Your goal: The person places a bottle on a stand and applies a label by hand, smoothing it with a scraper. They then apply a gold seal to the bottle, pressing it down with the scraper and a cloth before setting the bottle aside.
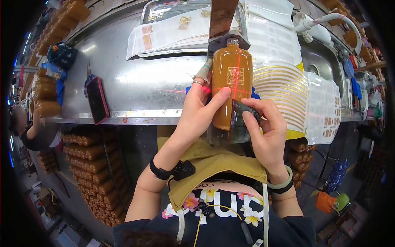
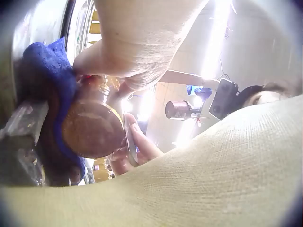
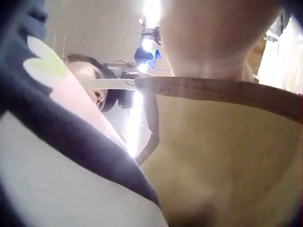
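A glossy brown bottle [image 1: 232, 78] with a gold square emblem lies on a narrow support, its neck pointing away from the person. Red light lines cross over the emblem. My left hand [image 1: 200, 108] grips the bottle from the left, thumb laid on top, with a cloth wrap [image 1: 203, 71] on one finger. At the bottle's lower right, my right hand [image 1: 267, 125] pinches a dark, thin, rounded piece [image 1: 240, 123] between thumb and fingers. In the left wrist view the bottle's round base [image 2: 92, 130] sits beside blue cloth [image 2: 49, 71], and the thin piece [image 2: 130, 139] shows edge-on.
A metal bracket [image 1: 223, 18] stands at the bottle's neck. Sheets of gold stripes [image 1: 279, 94] and emblem decals [image 1: 325, 111] lie to the right, near a sink [image 1: 325, 61]. A phone [image 1: 96, 101] and scissors [image 1: 88, 72] lie left. Stacked brown bottles [image 1: 92, 168] stand below.
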The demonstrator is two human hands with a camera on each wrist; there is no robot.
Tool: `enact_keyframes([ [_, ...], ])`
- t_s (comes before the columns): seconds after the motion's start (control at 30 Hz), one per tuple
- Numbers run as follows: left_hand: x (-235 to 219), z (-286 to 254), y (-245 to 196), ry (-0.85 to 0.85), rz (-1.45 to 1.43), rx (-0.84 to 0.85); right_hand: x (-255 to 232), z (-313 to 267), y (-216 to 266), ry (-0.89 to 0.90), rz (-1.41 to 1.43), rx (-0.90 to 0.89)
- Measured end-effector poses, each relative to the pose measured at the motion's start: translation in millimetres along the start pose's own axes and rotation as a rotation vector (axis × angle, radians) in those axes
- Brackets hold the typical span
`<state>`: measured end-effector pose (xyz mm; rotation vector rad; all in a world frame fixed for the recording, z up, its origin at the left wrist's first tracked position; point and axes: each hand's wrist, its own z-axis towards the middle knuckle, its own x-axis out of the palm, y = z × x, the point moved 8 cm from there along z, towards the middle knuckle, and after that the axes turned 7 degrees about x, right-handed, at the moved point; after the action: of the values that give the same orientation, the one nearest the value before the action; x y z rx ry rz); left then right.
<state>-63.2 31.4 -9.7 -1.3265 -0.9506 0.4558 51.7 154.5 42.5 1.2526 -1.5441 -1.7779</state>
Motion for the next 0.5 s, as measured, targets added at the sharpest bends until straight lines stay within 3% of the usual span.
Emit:
enact_keyframes([
  [0.23,1.5,1.0,-4.3,0.006,0.009,0.035,-0.2,-0.3,4.0,-0.057,-0.059,-0.071],
  [0.5,1.7,0.3,-3.7,-0.015,0.008,0.047,-0.5,-0.8,1.8,-0.051,-0.085,-0.033],
])
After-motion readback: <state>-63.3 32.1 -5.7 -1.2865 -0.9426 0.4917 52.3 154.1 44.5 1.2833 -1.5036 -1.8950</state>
